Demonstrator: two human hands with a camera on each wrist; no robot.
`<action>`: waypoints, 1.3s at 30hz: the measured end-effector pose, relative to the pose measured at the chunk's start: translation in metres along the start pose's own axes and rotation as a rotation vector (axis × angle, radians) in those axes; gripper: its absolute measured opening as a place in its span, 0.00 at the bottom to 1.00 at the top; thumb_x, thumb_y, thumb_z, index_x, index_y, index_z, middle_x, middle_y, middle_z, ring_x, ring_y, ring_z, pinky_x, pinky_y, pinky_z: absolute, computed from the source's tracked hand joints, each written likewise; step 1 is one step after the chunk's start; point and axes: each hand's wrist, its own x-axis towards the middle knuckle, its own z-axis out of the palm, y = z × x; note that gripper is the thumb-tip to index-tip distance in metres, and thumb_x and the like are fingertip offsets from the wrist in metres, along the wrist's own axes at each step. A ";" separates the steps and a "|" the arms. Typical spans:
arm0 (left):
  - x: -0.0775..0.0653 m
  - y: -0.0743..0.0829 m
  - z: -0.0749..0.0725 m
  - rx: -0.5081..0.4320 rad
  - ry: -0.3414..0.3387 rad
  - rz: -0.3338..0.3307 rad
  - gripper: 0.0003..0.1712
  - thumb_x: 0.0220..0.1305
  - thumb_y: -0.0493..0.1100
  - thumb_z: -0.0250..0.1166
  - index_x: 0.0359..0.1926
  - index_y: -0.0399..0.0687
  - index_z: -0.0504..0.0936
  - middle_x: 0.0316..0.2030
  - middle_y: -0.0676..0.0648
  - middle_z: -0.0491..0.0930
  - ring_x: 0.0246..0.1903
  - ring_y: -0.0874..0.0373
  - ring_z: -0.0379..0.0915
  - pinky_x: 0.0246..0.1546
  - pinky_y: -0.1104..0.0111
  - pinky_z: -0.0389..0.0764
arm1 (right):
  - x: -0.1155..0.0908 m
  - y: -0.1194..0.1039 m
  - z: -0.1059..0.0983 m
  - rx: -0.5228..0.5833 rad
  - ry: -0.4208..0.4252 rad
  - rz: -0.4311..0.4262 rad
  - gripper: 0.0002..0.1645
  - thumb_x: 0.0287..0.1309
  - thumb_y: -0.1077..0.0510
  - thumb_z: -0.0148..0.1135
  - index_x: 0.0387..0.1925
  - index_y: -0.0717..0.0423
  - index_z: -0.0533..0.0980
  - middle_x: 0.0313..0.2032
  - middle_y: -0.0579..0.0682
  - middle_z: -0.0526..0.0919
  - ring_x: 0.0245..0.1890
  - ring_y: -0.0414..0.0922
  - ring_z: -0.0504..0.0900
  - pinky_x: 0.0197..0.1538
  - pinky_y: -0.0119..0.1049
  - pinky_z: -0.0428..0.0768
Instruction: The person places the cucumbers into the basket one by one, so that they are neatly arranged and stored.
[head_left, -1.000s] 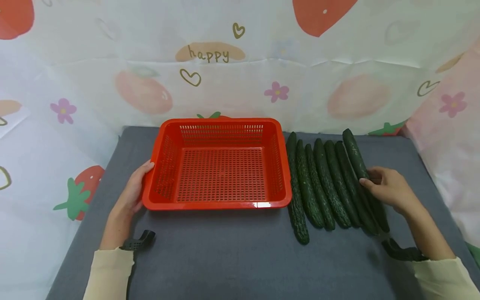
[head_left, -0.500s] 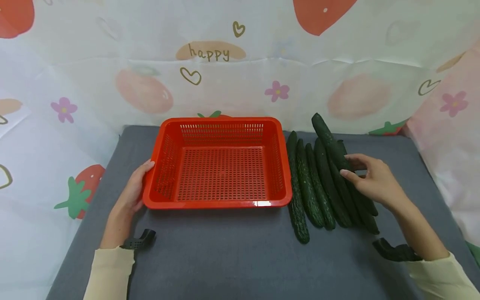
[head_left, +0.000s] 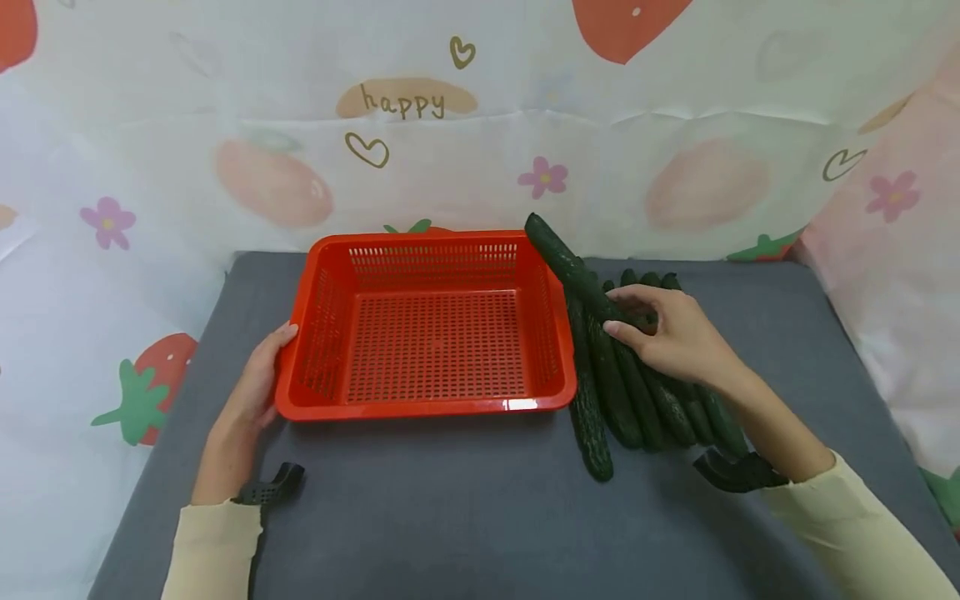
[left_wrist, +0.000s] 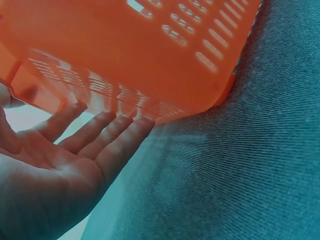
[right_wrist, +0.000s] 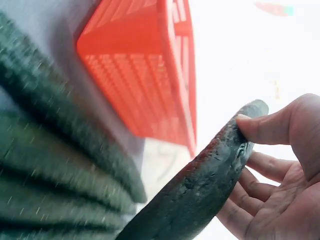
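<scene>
My right hand (head_left: 678,333) pinches a long dark green cucumber (head_left: 562,262) between thumb and fingers. It slants up to the left, and its far end overlaps the right rim of a red plastic basket (head_left: 420,410) in the head view. In the right wrist view the held cucumber (right_wrist: 195,185) is raised above several others. At the basket's left side my left hand (head_left: 251,392) grips the rim, thumb on top. Its fingertips (left_wrist: 142,122) lie against the slotted outer wall in the left wrist view. No cucumber lies in the basket.
Several cucumbers (head_left: 588,417) lie side by side on the grey cloth (head_left: 465,508), close along the basket's right side and partly under my right hand. A printed white curtain (head_left: 450,183) hangs behind the table.
My right hand has lifted the cucumber from the right end of the row and carried it left over the others to the basket's right rim. The left hand keeps its grip.
</scene>
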 end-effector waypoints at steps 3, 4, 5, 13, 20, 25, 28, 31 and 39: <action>0.002 -0.001 0.001 0.004 0.001 0.008 0.19 0.87 0.51 0.43 0.67 0.53 0.71 0.46 0.56 0.86 0.41 0.65 0.87 0.42 0.73 0.88 | 0.009 -0.011 0.007 0.023 -0.016 -0.043 0.25 0.72 0.54 0.67 0.66 0.58 0.78 0.57 0.61 0.87 0.54 0.56 0.86 0.47 0.48 0.82; 0.003 -0.001 0.002 0.009 0.002 0.009 0.19 0.87 0.52 0.43 0.66 0.53 0.71 0.45 0.56 0.86 0.40 0.65 0.87 0.42 0.73 0.88 | 0.013 -0.015 0.010 0.026 -0.023 -0.059 0.25 0.72 0.55 0.67 0.66 0.58 0.78 0.57 0.60 0.88 0.54 0.55 0.86 0.47 0.49 0.83; 0.004 -0.001 0.002 0.015 0.002 0.010 0.19 0.87 0.52 0.43 0.66 0.52 0.71 0.45 0.56 0.86 0.40 0.65 0.86 0.42 0.73 0.88 | 0.016 -0.019 0.013 0.032 -0.032 -0.075 0.24 0.71 0.56 0.67 0.65 0.58 0.78 0.56 0.60 0.88 0.52 0.55 0.87 0.48 0.50 0.83; 0.003 0.003 0.001 0.035 0.009 0.000 0.20 0.86 0.53 0.43 0.67 0.53 0.71 0.46 0.57 0.85 0.41 0.65 0.85 0.42 0.73 0.87 | 0.041 -0.055 0.031 -0.004 -0.051 -0.153 0.23 0.70 0.57 0.68 0.63 0.57 0.80 0.55 0.55 0.88 0.55 0.52 0.86 0.58 0.54 0.83; -0.006 0.003 -0.005 0.013 0.009 -0.008 0.17 0.87 0.52 0.42 0.63 0.55 0.72 0.45 0.58 0.84 0.41 0.66 0.84 0.41 0.73 0.87 | 0.057 -0.086 0.049 -0.027 -0.094 -0.190 0.22 0.68 0.55 0.69 0.61 0.53 0.82 0.48 0.50 0.90 0.46 0.47 0.86 0.43 0.43 0.83; -0.005 0.003 -0.006 -0.023 -0.008 -0.006 0.17 0.87 0.51 0.42 0.60 0.55 0.73 0.45 0.58 0.86 0.40 0.66 0.85 0.41 0.73 0.88 | 0.065 -0.103 0.058 -0.071 -0.110 -0.217 0.20 0.67 0.54 0.70 0.59 0.50 0.83 0.44 0.46 0.90 0.42 0.43 0.85 0.31 0.35 0.77; -0.004 0.003 -0.006 -0.045 -0.018 -0.001 0.17 0.87 0.51 0.42 0.61 0.54 0.74 0.45 0.57 0.86 0.40 0.66 0.86 0.41 0.73 0.88 | 0.071 -0.112 0.065 -0.099 -0.135 -0.230 0.19 0.67 0.54 0.70 0.58 0.49 0.84 0.43 0.44 0.91 0.41 0.41 0.85 0.30 0.35 0.76; -0.002 0.002 -0.006 -0.066 -0.036 0.006 0.17 0.87 0.50 0.41 0.61 0.54 0.74 0.44 0.57 0.86 0.40 0.66 0.86 0.41 0.73 0.88 | 0.074 -0.119 0.072 -0.121 -0.172 -0.231 0.19 0.68 0.54 0.70 0.58 0.48 0.84 0.42 0.43 0.90 0.40 0.40 0.84 0.32 0.36 0.77; 0.003 -0.005 -0.003 -0.086 -0.064 0.023 0.18 0.87 0.49 0.38 0.59 0.55 0.74 0.45 0.57 0.86 0.42 0.66 0.86 0.43 0.72 0.89 | 0.079 -0.126 0.084 -0.185 -0.240 -0.241 0.19 0.68 0.54 0.70 0.59 0.48 0.83 0.47 0.45 0.89 0.44 0.41 0.85 0.43 0.40 0.84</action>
